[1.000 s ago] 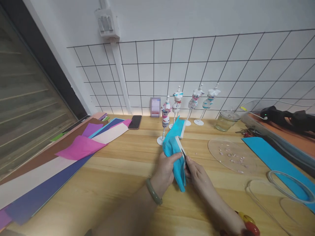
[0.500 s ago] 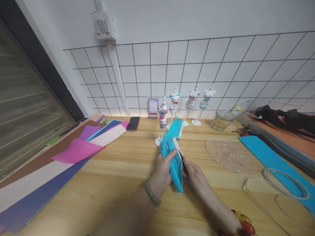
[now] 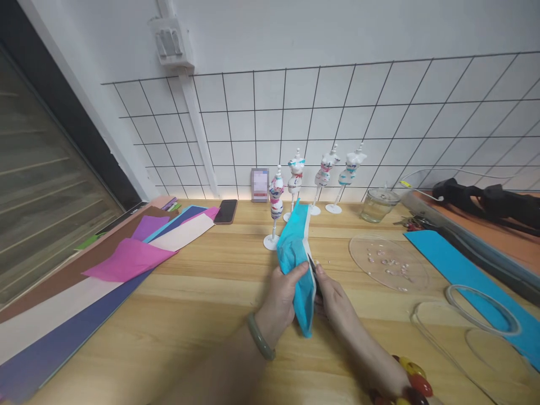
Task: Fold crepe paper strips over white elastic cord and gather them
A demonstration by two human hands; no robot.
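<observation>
My left hand (image 3: 280,295) is closed on a folded strip of bright blue crepe paper (image 3: 297,230), thumb on top. The strip stands up from the hand, its far end reaching toward the small dress-form figures. A white band runs along its right edge. My right hand (image 3: 337,301) is closed around dark scissors (image 3: 313,267), whose blades lie at that white edge; the handles are mostly hidden by the fingers. Just beyond the paper stands a white mini mannequin (image 3: 276,205) with coloured scraps on it.
Several more mini mannequins (image 3: 296,174) stand by the tiled wall. Coloured paper sheets (image 3: 135,261) lie left, near a phone (image 3: 226,211). On the right are a glass jar (image 3: 377,205), a clear disc (image 3: 354,256) with small gems, blue paper (image 3: 442,259) and coiled tubing (image 3: 517,326).
The scissors and both hands remain at the blue paper's white edge. The paper has turned slightly and its lower end hangs a little lower. The whole view has shifted a little.
</observation>
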